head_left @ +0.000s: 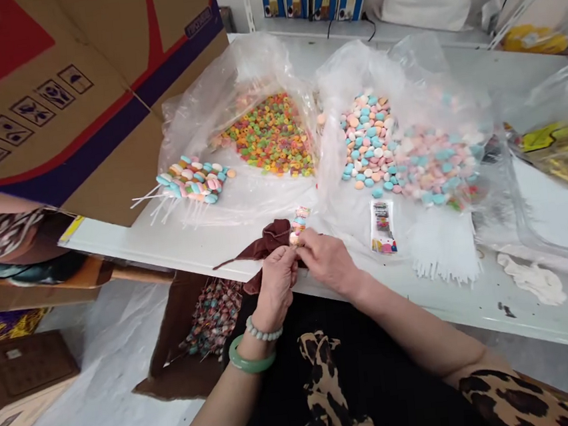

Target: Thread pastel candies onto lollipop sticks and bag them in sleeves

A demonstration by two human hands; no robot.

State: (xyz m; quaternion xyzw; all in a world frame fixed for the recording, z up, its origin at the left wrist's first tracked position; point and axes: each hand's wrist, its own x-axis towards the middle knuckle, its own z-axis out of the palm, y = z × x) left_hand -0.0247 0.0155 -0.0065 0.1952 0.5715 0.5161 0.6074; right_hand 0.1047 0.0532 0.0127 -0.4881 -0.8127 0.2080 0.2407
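My left hand (279,277) and my right hand (326,259) meet at the table's front edge. Both pinch the lower end of a candy skewer in a printed clear wrapper (299,222), which points away from me; its stick is hidden by my fingers. Just left of it lies a dark brown cloth (269,240). A flat printed wrapper stack (382,225) is to the right, beside a bundle of white sticks (445,244). Unwrapped candy skewers (195,180) are piled on the left, their sticks toward me.
Behind are clear bags with ring candies (277,136), pastel candies (368,139) and more pastel candies (437,158). A large cardboard box (95,77) stands at left. Below the table, an open carton (160,339) contains many wrapped candies. A white crumpled cloth (531,277) lies right.
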